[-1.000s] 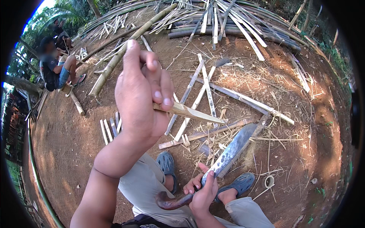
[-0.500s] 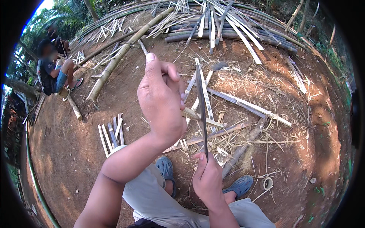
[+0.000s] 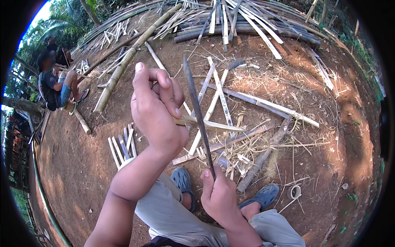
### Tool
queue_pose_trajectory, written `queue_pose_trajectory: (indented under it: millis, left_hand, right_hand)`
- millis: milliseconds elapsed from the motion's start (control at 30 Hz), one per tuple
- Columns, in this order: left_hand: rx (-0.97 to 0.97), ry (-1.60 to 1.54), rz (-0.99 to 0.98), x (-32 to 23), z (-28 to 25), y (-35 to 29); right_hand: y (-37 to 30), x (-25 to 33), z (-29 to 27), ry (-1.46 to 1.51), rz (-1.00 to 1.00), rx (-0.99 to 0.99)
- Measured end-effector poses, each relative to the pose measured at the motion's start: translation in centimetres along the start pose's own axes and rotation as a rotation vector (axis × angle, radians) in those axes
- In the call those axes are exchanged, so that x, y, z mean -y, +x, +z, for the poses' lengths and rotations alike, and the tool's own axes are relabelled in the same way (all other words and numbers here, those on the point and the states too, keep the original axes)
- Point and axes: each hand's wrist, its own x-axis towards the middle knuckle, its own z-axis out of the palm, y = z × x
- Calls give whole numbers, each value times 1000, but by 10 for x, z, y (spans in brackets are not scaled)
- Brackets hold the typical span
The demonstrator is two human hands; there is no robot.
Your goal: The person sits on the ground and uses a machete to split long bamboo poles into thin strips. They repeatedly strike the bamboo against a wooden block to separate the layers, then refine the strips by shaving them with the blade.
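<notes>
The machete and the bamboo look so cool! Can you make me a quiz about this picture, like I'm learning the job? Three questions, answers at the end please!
1. Pick one: which hand holds the machete?
(a) left
(b) right

2. True or false: the person is barefoot.

3. Fill in the two missing words: the left hand grips a ____ ____.

Key:
1. (b), the right hand.
2. False: the person wears blue-grey clogs.
3. bamboo strip

Pale grey trousers, blue clogs
</notes>
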Motion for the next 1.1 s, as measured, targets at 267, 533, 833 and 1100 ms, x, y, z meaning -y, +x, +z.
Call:
queue_pose_trajectory:
  millis: [267,533,833,1100]
  left_hand:
    - [-58,-35,56,5,-8,10]
    - [-74,-89,16,12,-11,14]
    - [-65,-91,20,13,-10,16]
    - [-61,-81,-44,11,-5,8]
  right_hand:
    - [8,2,-10,-101,24,31]
    - [11,6,-12,-78,50,54]
    - [16,-4,-18,-233,58,52]
    - [22,-26,-21,-380,111,76]
